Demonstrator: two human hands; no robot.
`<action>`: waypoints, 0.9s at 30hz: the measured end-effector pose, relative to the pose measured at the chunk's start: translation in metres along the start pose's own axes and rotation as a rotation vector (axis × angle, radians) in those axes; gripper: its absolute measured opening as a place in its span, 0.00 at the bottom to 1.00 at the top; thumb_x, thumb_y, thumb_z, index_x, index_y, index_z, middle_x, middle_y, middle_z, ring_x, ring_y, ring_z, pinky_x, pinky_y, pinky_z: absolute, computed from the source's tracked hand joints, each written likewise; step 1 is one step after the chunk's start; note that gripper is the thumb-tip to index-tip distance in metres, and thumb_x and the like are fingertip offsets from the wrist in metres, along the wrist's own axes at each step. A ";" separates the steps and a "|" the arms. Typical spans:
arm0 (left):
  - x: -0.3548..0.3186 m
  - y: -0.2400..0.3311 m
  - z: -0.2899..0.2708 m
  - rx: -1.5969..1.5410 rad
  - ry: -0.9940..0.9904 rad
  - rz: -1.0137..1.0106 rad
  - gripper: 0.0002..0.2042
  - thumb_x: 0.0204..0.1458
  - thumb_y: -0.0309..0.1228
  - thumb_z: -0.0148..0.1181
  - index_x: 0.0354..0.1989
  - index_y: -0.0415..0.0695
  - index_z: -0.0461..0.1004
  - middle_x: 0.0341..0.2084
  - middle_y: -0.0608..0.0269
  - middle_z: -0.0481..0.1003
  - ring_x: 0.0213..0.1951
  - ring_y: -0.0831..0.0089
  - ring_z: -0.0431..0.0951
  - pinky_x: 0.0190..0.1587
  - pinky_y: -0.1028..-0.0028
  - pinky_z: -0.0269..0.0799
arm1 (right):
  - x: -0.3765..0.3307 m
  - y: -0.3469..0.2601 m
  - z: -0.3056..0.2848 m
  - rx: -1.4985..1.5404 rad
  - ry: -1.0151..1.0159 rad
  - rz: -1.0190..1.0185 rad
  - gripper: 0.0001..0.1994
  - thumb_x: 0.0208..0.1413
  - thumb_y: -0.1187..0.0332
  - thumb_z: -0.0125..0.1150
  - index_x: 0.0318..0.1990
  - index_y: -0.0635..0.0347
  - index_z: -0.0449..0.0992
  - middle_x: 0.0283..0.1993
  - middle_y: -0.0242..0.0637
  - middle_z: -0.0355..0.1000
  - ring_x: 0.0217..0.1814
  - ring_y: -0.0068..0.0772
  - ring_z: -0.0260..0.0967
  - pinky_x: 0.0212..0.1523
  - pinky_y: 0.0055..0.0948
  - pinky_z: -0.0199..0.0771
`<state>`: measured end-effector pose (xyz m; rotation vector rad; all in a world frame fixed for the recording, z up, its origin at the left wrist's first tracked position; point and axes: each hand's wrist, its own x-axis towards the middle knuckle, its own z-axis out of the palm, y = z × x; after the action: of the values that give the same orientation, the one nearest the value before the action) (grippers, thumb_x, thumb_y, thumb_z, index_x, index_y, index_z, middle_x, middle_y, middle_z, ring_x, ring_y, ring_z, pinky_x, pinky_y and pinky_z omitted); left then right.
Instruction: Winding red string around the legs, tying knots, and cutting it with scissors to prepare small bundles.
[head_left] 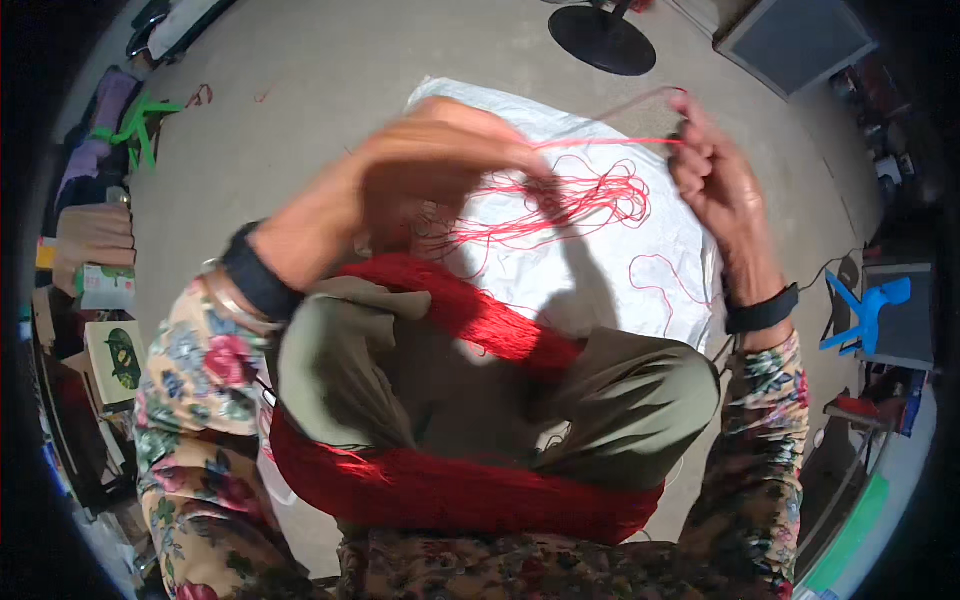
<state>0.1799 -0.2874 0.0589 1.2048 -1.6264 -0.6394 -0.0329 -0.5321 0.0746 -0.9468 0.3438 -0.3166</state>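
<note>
Your left hand (420, 165) is raised at about eleven o'clock from the middle of the view, fingers curled inward around red thread (600, 142); it is blurred, so you cannot tell exactly how many fingers pinch the strand. Your right hand (715, 175) sits at about one o'clock, fingers closed on the same thread, which runs nearly level between the two hands.

Below that taut strand, a loose tangle of red thread (570, 205) lies spread on a white plastic sheet (600, 285) on the floor, with one stray loop trailing toward three o'clock.

A thick red yarn skein (450, 490) is looped around your knees (olive-green trousers (630, 400)), its near side sweeping across at six o'clock and its far side crossing up behind the left knee toward the centre.

Both wrists wear a black band, the left wristband (258, 280) beside a thin bangle, the right wristband (762, 312) at three o'clock. At twelve o'clock a round black stand base (600, 40) rests on the concrete floor, and a blue plastic piece (870, 305) lies at the far right.
</note>
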 end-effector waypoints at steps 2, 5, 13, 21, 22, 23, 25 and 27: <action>-0.023 0.040 -0.038 -0.441 0.238 -0.844 0.11 0.55 0.32 0.56 0.40 0.37 0.76 0.17 0.75 0.67 0.13 0.86 0.54 0.16 0.83 0.52 | 0.007 -0.004 -0.067 0.059 0.237 -0.005 0.17 0.59 0.74 0.47 0.56 0.62 0.62 0.21 0.21 0.51 0.20 0.13 0.47 0.18 0.15 0.47; -0.116 0.045 -0.110 0.115 0.325 -1.061 0.12 0.52 0.39 0.60 0.33 0.41 0.76 0.13 0.76 0.59 0.15 0.85 0.54 0.16 0.80 0.50 | 0.014 -0.016 -0.190 0.158 0.455 -0.072 0.15 0.59 0.76 0.45 0.53 0.62 0.63 0.21 0.23 0.53 0.19 0.15 0.48 0.18 0.16 0.49; -0.287 0.139 -0.157 0.297 0.726 -1.254 0.11 0.50 0.38 0.60 0.24 0.43 0.74 0.12 0.74 0.61 0.11 0.84 0.54 0.15 0.80 0.54 | 0.018 0.046 -0.301 -0.540 0.460 -0.006 0.15 0.57 0.64 0.55 0.45 0.67 0.69 0.25 0.31 0.68 0.25 0.27 0.68 0.21 0.24 0.68; -0.120 0.188 -0.060 -0.329 0.813 -0.925 0.09 0.58 0.34 0.53 0.38 0.39 0.71 0.08 0.78 0.50 0.09 0.85 0.51 0.13 0.79 0.50 | 0.027 0.035 0.015 -0.887 -0.135 0.105 0.15 0.58 0.60 0.55 0.41 0.66 0.75 0.27 0.31 0.72 0.16 0.16 0.63 0.12 0.16 0.58; -0.105 0.194 -0.049 -0.363 0.785 -0.874 0.10 0.58 0.33 0.52 0.39 0.39 0.71 0.08 0.77 0.50 0.09 0.85 0.50 0.14 0.79 0.50 | 0.008 0.030 0.074 -0.769 -0.263 0.092 0.16 0.58 0.60 0.56 0.42 0.65 0.75 0.26 0.31 0.72 0.14 0.14 0.59 0.11 0.14 0.54; -0.092 0.197 -0.039 -0.401 0.776 -0.812 0.10 0.59 0.33 0.52 0.40 0.38 0.71 0.08 0.77 0.50 0.09 0.85 0.50 0.14 0.79 0.51 | -0.017 0.020 0.125 -0.740 -0.325 0.153 0.14 0.57 0.62 0.56 0.41 0.65 0.77 0.29 0.32 0.73 0.19 0.12 0.61 0.17 0.16 0.59; -0.064 0.214 -0.017 -0.440 0.753 -0.732 0.10 0.59 0.33 0.51 0.40 0.38 0.71 0.08 0.77 0.50 0.09 0.85 0.50 0.14 0.79 0.51 | -0.050 0.021 0.182 -0.630 -0.539 0.104 0.18 0.56 0.61 0.59 0.48 0.66 0.73 0.34 0.35 0.75 0.20 0.13 0.65 0.15 0.13 0.58; -0.042 0.223 0.001 -0.511 0.697 -0.541 0.10 0.60 0.32 0.50 0.41 0.37 0.70 0.09 0.77 0.51 0.10 0.85 0.52 0.15 0.80 0.54 | -0.075 0.028 0.216 -0.522 -0.622 0.125 0.20 0.54 0.62 0.61 0.51 0.65 0.70 0.35 0.36 0.75 0.23 0.14 0.69 0.16 0.14 0.59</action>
<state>0.0899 -0.1661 0.2282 1.2784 -0.5083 -0.7883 -0.0063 -0.3286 0.1784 -1.4698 -0.0989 0.2028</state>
